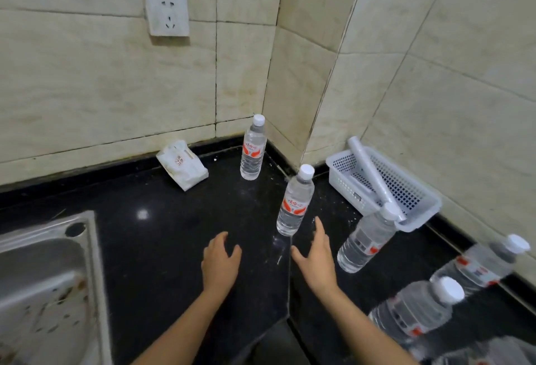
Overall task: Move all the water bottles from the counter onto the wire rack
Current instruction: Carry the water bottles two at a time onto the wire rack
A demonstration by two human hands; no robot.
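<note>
White basket (417, 190) beside bottles (294, 200), tissue pack (182, 164)

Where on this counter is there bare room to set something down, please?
The dark counter is bare between the sink, the tissue pack and the left hand. It is crowded on the right, where water bottles stand beside the white basket.

Both hands hover empty over the black counter (162, 248), left hand (219, 263) and right hand (316, 257) spread open, a water bottle (295, 201) standing just ahead between them, basket (417, 213) right.
</note>
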